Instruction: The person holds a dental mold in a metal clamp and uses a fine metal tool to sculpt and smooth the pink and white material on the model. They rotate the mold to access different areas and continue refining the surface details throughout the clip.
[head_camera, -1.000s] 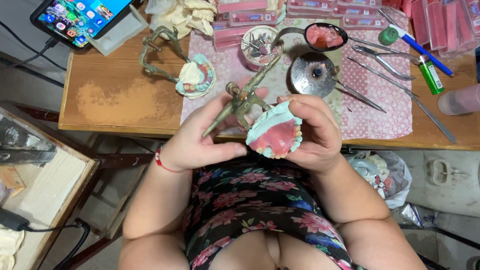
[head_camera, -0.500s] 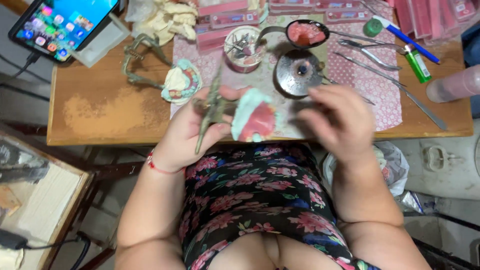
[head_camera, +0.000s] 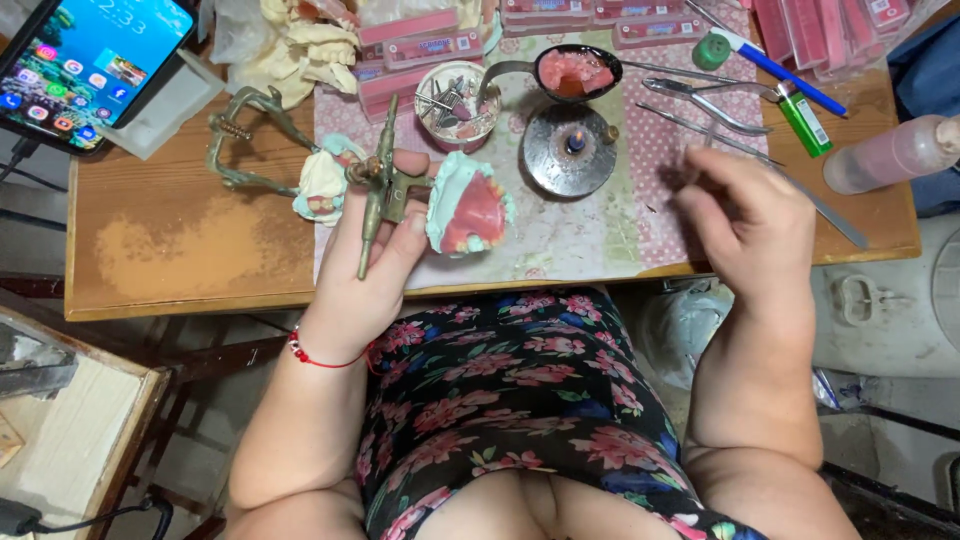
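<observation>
While gripped by the left hand (head_camera: 375, 265), an articulator (head_camera: 380, 190) with cast (head_camera: 468, 205); right hand (head_camera: 745, 215) empty, half-open near the wax-filled ladle (head_camera: 575, 72).

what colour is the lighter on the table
Green lighter, lying by the blue pen; it shows in the head view.

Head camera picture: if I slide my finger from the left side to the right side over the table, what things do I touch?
Phone → left hand holding the brass articulator → pink denture model → small burner → right hand → green lighter → pink bottle.
</observation>
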